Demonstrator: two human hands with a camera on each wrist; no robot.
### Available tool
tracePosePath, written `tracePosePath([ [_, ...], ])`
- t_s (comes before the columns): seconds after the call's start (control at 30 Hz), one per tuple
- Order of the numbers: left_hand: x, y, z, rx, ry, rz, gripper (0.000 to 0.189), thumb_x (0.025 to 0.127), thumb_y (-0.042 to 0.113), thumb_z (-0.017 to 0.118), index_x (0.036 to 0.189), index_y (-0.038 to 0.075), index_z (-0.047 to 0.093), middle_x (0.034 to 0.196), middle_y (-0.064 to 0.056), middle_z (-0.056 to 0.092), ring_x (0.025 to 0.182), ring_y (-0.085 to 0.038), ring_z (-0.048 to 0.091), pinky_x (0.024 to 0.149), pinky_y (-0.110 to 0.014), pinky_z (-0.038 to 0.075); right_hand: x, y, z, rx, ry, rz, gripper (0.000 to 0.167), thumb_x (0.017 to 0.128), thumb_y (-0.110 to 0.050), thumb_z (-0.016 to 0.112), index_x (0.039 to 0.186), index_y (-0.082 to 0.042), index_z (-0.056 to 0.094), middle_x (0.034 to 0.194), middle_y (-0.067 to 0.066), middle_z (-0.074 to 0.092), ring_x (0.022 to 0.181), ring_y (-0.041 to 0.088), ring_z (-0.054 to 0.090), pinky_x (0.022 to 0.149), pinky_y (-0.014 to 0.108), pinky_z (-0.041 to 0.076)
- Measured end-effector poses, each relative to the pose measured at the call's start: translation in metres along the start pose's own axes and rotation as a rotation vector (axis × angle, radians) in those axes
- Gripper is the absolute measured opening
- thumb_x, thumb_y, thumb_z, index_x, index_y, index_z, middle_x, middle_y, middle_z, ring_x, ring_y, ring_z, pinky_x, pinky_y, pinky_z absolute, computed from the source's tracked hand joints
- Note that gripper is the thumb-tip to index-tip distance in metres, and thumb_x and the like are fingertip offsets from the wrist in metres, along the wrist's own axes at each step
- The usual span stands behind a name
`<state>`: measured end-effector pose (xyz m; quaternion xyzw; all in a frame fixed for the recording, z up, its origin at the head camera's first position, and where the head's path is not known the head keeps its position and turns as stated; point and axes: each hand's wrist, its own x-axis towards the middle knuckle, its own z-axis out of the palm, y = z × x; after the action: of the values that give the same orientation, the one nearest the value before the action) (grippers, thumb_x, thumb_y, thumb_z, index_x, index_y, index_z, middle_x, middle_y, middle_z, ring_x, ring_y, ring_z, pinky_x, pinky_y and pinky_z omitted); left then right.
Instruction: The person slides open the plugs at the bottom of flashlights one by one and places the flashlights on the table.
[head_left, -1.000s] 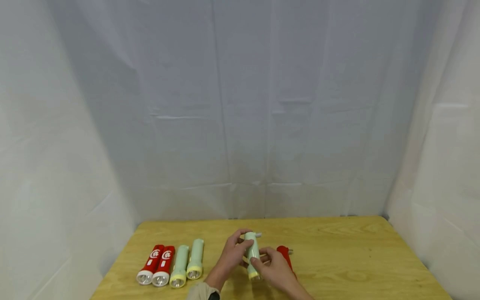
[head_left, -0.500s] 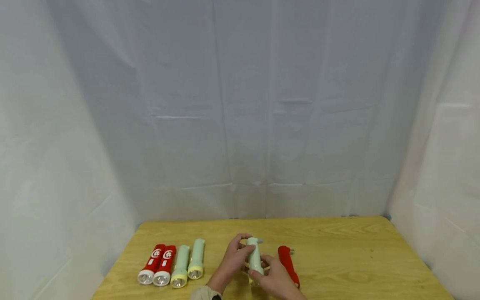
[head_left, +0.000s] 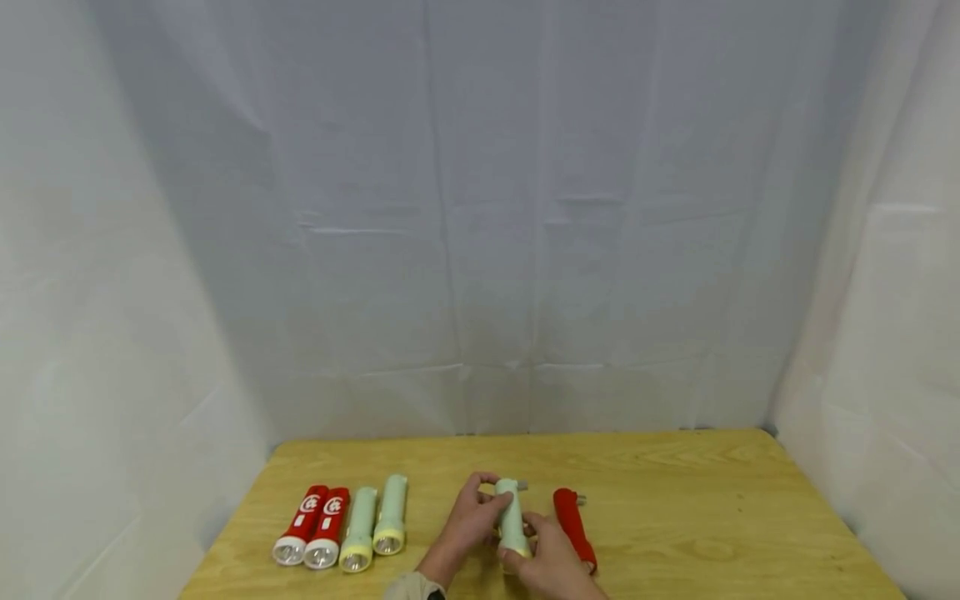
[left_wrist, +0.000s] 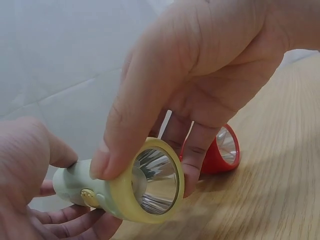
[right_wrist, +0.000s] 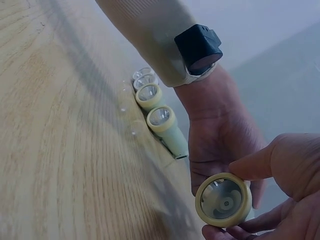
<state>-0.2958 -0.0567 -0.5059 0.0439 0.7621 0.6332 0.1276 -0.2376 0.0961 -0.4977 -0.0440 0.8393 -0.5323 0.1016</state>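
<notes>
A pale green flashlight (head_left: 513, 521) with a yellow head is held in both hands over the table. Metal plug prongs (head_left: 522, 485) stick out sideways from its tail end. My left hand (head_left: 472, 521) grips the body near that tail, thumb on top. My right hand (head_left: 551, 560) pinches the head end; in the left wrist view its thumb (left_wrist: 102, 160) lies just behind the yellow rim. That view also shows the clear lens (left_wrist: 157, 180) and a yellow switch (left_wrist: 90, 198). Right of the hands lies a red flashlight (head_left: 573, 529), its prongs out too.
On the left of the wooden table (head_left: 675, 517), two red flashlights with white heads (head_left: 306, 517) (head_left: 330, 525) lie beside two pale green ones (head_left: 359, 525) (head_left: 391, 512), lenses toward me. White sheeting (head_left: 487, 250) hangs behind and at both sides.
Both hands have brought the green flashlight slightly lower and to the right. The right hand has shifted toward me, uncovering more of the nearby red flashlight. The row at left stays put.
</notes>
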Motion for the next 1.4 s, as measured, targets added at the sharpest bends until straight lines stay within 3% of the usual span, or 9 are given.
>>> tracePosePath([
  [0.53,-0.001,-0.009,0.001,0.078,0.006,0.059,0.037,0.098,0.023,0.066,0.125,0.001,0.054,0.084,-0.006,0.062,0.071,-0.015,0.058,0.059,-0.028,0.050,0.001,0.008,0.007,-0.110,0.027,0.071,0.068,0.091,-0.028,0.076,0.137,0.014,0.050,0.121,0.023,0.067,0.108,0.036,0.065,0.086,0.055,0.055],
  [0.8,0.001,-0.011,0.001,0.118,0.000,0.051,0.038,0.098,0.025,0.066,0.126,0.002,0.055,0.085,-0.008,0.066,0.072,-0.015,0.061,0.061,-0.029,0.051,0.000,0.005,0.008,-0.161,0.043,0.100,0.067,0.091,-0.028,0.076,0.138,0.012,0.051,0.122,0.024,0.067,0.113,0.038,0.064,0.091,0.059,0.053],
  [1.07,0.004,-0.013,0.001,0.144,-0.037,0.037,0.036,0.100,0.024,0.064,0.128,0.002,0.055,0.086,-0.007,0.067,0.073,-0.013,0.062,0.061,-0.027,0.052,-0.002,0.005,0.009,-0.176,0.055,0.113,0.065,0.091,-0.025,0.076,0.138,0.012,0.052,0.134,0.029,0.061,0.121,0.042,0.060,0.094,0.062,0.051],
  [1.4,0.004,-0.016,0.003,0.148,-0.044,0.042,0.038,0.100,0.026,0.064,0.128,0.003,0.056,0.088,-0.009,0.068,0.073,-0.014,0.063,0.060,-0.029,0.054,-0.001,0.007,0.009,-0.204,0.045,0.105,0.062,0.091,-0.023,0.076,0.136,0.013,0.052,0.132,0.031,0.061,0.121,0.044,0.061,0.095,0.062,0.051],
])
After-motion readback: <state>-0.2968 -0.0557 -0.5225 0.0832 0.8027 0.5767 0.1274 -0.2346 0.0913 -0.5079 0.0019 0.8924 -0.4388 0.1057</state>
